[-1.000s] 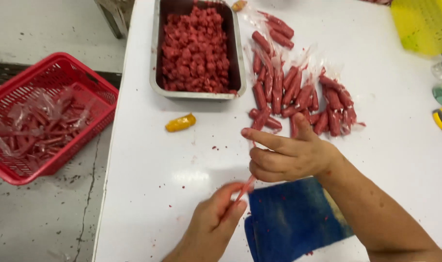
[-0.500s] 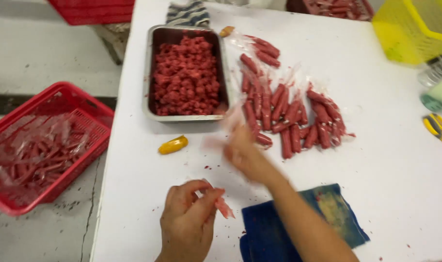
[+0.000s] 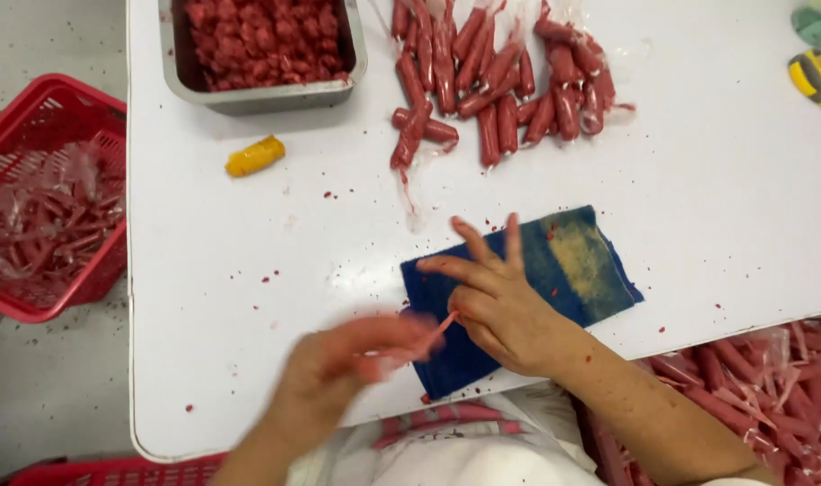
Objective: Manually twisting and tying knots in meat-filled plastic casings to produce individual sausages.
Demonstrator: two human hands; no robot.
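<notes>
My left hand is blurred above the near table edge, its fingers closed on one end of a thin red plastic sleeve. My right hand pinches the other end with thumb and forefinger, its other fingers spread over a blue cloth. A pile of filled red sleeves lies farther back on the white table. A metal tray holding red chunks stands at the back left.
A small yellow piece lies in front of the tray. A red basket of clear wrappers sits off the left edge. Yellow-handled scissors lie far right. A container of filled red sleeves is below the table's right side.
My right hand has pulled back from the pile to the blue cloth and taken the sleeve's end. My left hand still holds the sleeve. The view has tipped down toward me.
</notes>
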